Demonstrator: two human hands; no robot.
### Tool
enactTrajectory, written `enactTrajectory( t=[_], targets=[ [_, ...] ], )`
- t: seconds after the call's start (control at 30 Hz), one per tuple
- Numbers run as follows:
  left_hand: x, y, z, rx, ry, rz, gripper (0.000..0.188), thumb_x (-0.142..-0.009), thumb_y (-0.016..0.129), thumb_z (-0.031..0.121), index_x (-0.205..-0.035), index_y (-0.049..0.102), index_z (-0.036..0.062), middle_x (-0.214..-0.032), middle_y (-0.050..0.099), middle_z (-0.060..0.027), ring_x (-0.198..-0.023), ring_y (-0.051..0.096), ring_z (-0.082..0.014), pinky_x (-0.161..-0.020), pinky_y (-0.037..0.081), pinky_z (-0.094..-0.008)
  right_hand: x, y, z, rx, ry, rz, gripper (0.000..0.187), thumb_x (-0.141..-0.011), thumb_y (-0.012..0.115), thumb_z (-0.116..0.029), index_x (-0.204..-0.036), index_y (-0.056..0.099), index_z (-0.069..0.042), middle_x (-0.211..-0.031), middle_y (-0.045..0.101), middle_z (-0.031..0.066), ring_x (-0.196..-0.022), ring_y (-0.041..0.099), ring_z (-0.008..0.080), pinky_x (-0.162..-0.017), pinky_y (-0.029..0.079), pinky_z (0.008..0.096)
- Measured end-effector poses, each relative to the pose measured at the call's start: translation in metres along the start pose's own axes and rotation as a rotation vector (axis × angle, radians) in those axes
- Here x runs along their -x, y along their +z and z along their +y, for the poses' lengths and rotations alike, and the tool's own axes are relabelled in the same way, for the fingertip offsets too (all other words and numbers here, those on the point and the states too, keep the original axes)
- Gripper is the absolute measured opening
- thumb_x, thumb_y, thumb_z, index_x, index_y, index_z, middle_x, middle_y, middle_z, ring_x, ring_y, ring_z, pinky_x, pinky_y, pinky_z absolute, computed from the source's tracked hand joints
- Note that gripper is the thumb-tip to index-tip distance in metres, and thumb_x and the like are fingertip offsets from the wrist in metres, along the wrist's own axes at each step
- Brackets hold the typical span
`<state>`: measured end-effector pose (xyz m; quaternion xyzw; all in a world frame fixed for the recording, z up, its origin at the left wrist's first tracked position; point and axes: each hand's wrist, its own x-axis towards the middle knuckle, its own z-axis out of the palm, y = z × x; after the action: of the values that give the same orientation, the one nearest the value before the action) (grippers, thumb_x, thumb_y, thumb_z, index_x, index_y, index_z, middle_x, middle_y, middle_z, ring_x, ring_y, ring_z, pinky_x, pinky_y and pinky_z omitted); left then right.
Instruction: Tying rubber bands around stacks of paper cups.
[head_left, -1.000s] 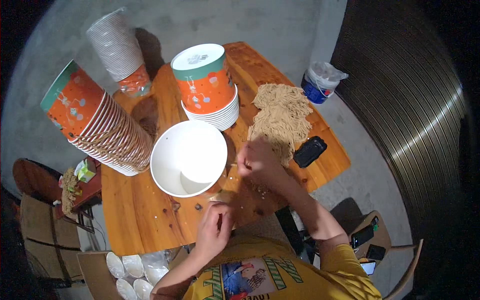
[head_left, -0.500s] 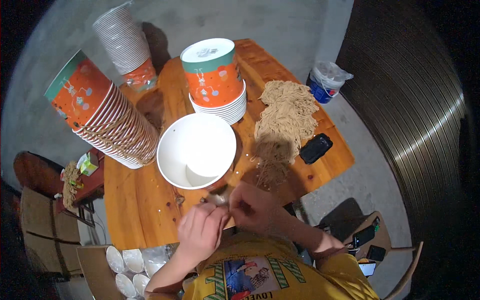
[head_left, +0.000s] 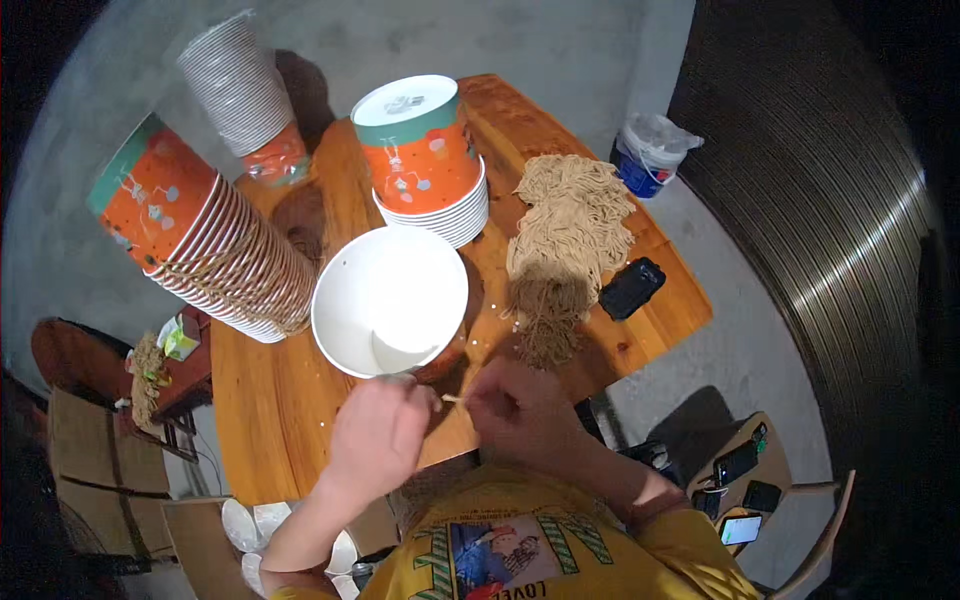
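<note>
- The head view looks down over the table (head_left: 270,420), from its near edge.
- It faces the far edge.
- It's close, showing both sides.

Bench (head_left: 255,440) middle: one open tub (head_left: 390,280), just before a short tub stack (head_left: 415,165).
Bench left: a tall tub stack (head_left: 160,210) with cord (head_left: 235,265) wound around it; behind that, a far tub stack (head_left: 232,85) by the far edge.
Bench right: a cord pile (head_left: 570,215), a small tray (head_left: 632,288) just beside its near end on the right.
Bench near edge: left hand (head_left: 382,425) and right hand (head_left: 525,410), before the open tub, a cord end (head_left: 453,398) between the hands.
Right of bench: a bucket (head_left: 643,172) beyond; nearer, a chair (head_left: 785,462) bearing phones (head_left: 740,530).
Left of bench: a side table (head_left: 193,374) carrying a tissue box (head_left: 180,340); nearer, a carton (head_left: 195,540) holding bowls (head_left: 238,525).
</note>
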<state>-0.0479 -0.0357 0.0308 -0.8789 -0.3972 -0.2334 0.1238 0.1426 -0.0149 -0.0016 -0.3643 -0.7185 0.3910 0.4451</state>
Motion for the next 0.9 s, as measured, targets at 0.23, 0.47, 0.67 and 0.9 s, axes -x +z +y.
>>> enactTrajectory(
  t=[0.23, 0.47, 0.67, 0.9],
  targets=[
    [-0.022, 0.007, -0.006, 0.201, -0.289, 0.055, 0.02, -0.08, 0.064, 0.009, -0.094, 0.052, 0.0001, -0.087, 0.052, -0.015, -0.079, 0.052, -0.0332, -0.07, 0.042, -0.0407, -0.014, 0.012, 0.027, -0.015, -0.09, 0.253, 0.012, -0.075, 0.066, -0.007, -0.078, 0.054, -0.007, -0.059, 0.051, 0.0019, -0.051, 0.049, 0.0094, -0.048, 0.042, 0.0259],
    [-0.024, 0.012, -0.006, 0.281, -0.378, -0.027, 0.021, -0.079, 0.062, 0.006, -0.097, 0.053, -0.0001, -0.081, 0.049, -0.0137, -0.075, 0.052, -0.031, -0.067, 0.043, -0.0395, -0.021, 0.018, 0.03, 0.039, 0.084, 0.223, 0.012, -0.073, 0.065, -0.009, -0.076, 0.054, -0.006, -0.06, 0.052, 0.0026, -0.051, 0.049, 0.0112, -0.05, 0.043, 0.0277],
    [-0.026, 0.012, -0.005, 0.316, -0.397, -0.037, 0.023, -0.08, 0.062, 0.005, -0.101, 0.054, 0.0006, -0.08, 0.05, -0.0133, -0.074, 0.052, -0.0307, -0.067, 0.043, -0.0389, -0.027, 0.015, 0.026, 0.046, 0.176, 0.168, 0.012, -0.072, 0.065, -0.009, -0.076, 0.054, -0.005, -0.059, 0.051, 0.0037, -0.052, 0.049, 0.0118, -0.051, 0.042, 0.0282],
    [-0.038, 0.001, -0.013, 0.469, -0.467, -0.111, 0.021, -0.088, 0.053, 0.007, -0.108, 0.054, 0.0021, -0.083, 0.051, -0.0155, -0.075, 0.055, -0.0326, -0.069, 0.045, -0.0388, -0.034, 0.02, 0.027, 0.041, 0.089, 0.19, 0.012, -0.073, 0.064, -0.007, -0.075, 0.053, -0.004, -0.059, 0.05, 0.0049, -0.051, 0.048, 0.013, -0.051, 0.041, 0.0292]
  ],
)
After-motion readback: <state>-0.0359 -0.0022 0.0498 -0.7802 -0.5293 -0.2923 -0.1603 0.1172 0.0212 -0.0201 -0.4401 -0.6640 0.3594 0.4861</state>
